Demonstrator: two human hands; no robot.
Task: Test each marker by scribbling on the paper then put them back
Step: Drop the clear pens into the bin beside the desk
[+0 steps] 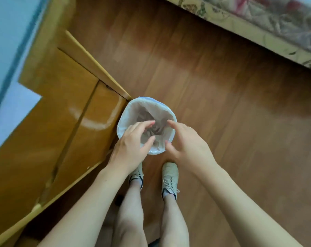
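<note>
Head cam, looking straight down: small bin (126,120) w/ white liner on the wood floor (222,104), just beside a wooden cabinet (62,113). Left hand (131,145) and right hand (186,145) hover over the bin mouth, both open w/ fingers loosely curled, holding nothing. Dark crumpled stuff inside the bin. No markers or paper in view. Two sneakers (169,177) below, patterned bedding (258,24) top right.
</note>
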